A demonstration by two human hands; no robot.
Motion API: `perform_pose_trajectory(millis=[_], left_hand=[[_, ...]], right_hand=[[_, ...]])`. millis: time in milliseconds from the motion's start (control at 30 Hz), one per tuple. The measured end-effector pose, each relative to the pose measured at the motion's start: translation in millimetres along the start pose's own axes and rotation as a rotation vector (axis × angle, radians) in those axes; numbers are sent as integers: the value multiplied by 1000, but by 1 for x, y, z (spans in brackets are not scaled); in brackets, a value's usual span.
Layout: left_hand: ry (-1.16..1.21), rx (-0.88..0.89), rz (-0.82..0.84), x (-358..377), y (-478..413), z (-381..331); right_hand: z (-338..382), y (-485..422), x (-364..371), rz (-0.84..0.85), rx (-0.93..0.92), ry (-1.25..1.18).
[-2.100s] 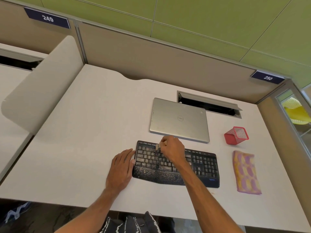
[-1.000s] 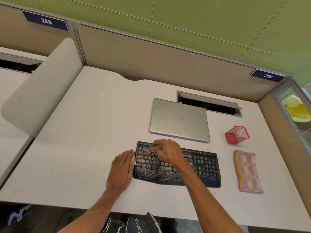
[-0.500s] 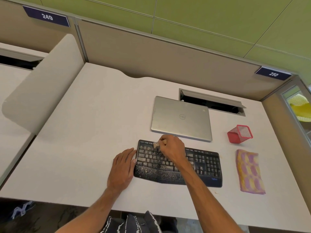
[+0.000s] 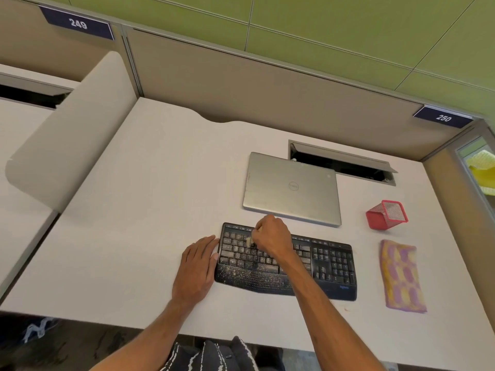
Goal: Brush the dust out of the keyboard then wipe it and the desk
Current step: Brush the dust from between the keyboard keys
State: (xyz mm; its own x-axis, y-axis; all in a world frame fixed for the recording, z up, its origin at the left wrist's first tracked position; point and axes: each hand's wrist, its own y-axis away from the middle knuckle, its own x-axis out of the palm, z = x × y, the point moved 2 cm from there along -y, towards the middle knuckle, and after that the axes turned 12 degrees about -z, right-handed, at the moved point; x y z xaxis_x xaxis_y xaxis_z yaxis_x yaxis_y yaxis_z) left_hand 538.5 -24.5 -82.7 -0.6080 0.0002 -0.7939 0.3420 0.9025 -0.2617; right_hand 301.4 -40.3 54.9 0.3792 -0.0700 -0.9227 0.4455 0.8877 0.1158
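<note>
Dragged the small pale brush (image 4: pixel 249 241) a row or so nearer since half a second ago, off the far key row and onto the upper-left letter keys of the black keyboard (image 4: pixel 332 266). Pinching its handle in the curled fingers of the right hand (image 4: pixel 273 238), bristle end poking out to the left. Bracing the keyboard's left edge with the left hand (image 4: pixel 197 266), fingers straight and flat on the white desk (image 4: pixel 134 210), fingertips touching the casing. Can see plenty of pale dust on the left keys and the near palm rest; judging by that, mid-brushing, with more strokes needed there. Have not yet begun wiping: folded yellow-and-purple cloth (image 4: pixel 401 277) untouched, right of the keyboard, near a tipped red mesh pen holder (image 4: pixel 387 218). Closed silver laptop (image 4: pixel 292 188) just beyond the keyboard
</note>
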Motion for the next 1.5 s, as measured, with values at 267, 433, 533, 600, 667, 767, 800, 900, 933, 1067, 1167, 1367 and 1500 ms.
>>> perform_pose_trajectory(millis=[267,433,533,600,667,767,800,900,933,1067,1167,1367,1500], left_hand=[[-3,10,-13,-1,-1,-1],[-1,12,-14,-1,-1,-1],[-1,14,-19,-1,0,-2],[1,13,-19,-1,0,-1],[0,12,-17,0,0,-1],[-3,9,-14,0,1,0],[-1,8,-12,0,0,1],[5,7,-13,1,0,1],[6,10,-15,0,0,1],[12,20,-26,-1,0,-1],[14,17,-25,0,0,0],[9,18,-29,-1,1,0],[12,19,-38,-1,0,0]], right_hand=[[2,1,1,-28,-18,6],[3,-1,-4,-54,-1,-17],[1,2,-2,-90,-3,-26],[-1,5,1,-23,-25,15],[0,6,-2,31,-51,61],[-5,3,-8,-16,-85,96],[-7,3,-10,-35,-106,118],[-15,3,-11,7,-200,181],[-16,3,-11,34,-234,180],[-9,1,-7,119,-356,145],[-3,0,-4,134,-424,120],[5,2,-6,110,-442,52],[-3,-1,-17,82,-423,135]])
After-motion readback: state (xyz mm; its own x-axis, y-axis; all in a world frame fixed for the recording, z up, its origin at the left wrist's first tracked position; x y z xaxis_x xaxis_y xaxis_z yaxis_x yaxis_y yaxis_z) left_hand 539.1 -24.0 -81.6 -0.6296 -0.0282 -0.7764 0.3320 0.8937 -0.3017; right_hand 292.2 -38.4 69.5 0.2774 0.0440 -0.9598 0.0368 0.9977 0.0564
